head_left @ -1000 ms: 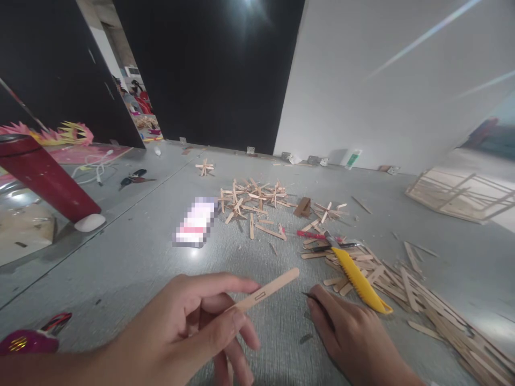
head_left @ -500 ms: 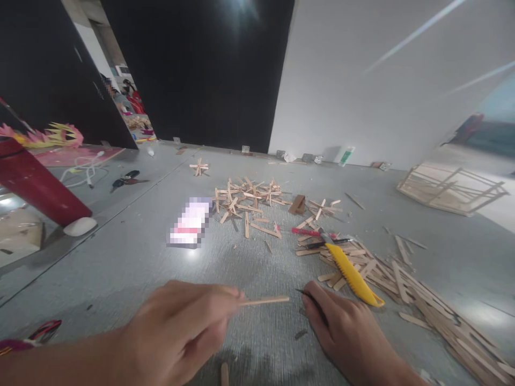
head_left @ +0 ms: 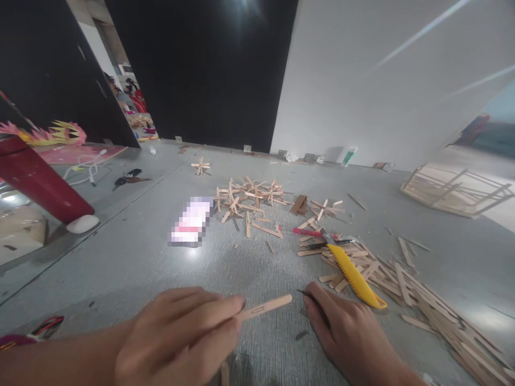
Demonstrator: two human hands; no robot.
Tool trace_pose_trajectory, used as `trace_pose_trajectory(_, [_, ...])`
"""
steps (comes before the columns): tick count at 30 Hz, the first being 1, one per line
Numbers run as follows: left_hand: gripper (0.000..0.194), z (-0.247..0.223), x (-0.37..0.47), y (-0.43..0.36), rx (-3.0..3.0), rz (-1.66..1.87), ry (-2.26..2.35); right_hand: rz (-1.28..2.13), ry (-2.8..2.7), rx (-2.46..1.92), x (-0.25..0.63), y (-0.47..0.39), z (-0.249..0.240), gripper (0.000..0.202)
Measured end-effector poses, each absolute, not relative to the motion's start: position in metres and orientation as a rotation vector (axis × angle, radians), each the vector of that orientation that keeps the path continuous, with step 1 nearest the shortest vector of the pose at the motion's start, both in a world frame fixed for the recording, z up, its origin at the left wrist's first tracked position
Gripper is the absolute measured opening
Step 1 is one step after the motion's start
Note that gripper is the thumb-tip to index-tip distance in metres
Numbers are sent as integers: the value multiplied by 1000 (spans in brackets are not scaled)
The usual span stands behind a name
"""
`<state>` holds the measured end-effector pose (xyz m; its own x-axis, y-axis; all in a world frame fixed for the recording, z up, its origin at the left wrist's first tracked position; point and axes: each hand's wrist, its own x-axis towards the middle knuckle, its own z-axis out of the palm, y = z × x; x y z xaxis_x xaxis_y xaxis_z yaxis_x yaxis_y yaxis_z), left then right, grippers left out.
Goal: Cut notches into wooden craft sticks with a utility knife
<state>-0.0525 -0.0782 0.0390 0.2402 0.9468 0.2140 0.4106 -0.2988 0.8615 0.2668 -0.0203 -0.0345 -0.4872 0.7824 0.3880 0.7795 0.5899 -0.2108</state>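
Observation:
My left hand [head_left: 189,335], low and left of centre, pinches one end of a wooden stick [head_left: 269,307]. The stick's flat face shows a small slot-like outline, and its free end points right. Just beyond that end, my right hand [head_left: 348,327] rests near the table surface, closed around a thin dark pointed tool [head_left: 313,297] whose tip points left. Tip and stick are apart. Behind my right hand, a yellow-handled cutter [head_left: 356,276] lies across a pile of sticks [head_left: 378,268]. Part of another stick [head_left: 225,373] shows under my left hand.
Small assembled stick pieces [head_left: 251,195] cluster mid-table beside a blurred phone [head_left: 191,221]. At left lie a red bottle [head_left: 44,179], a white mouse [head_left: 82,224] and keys [head_left: 131,177]. A stick frame [head_left: 454,190] stands at right; a green-white tube [head_left: 349,156] leans on the wall.
My left hand has rolled the stick so that its broad face now shows instead of its thin edge. My right hand has hardly moved.

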Motion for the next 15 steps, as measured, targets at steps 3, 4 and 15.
trace_pose_trajectory(3, [10, 32, -47, -56, 2020, 957, 1280, 8, -2384, -1260, 268, -20, -35, 28])
trace_pose_trajectory(4, [11, 28, -44, -50, 1962, 867, 1285, 8, -2388, -1263, 268, -21, -35, 28])
trace_pose_trajectory(15, [22, 3, -32, -21, 1411, 497, 1093, 13, -2119, -1190, 265, -29, -34, 13])
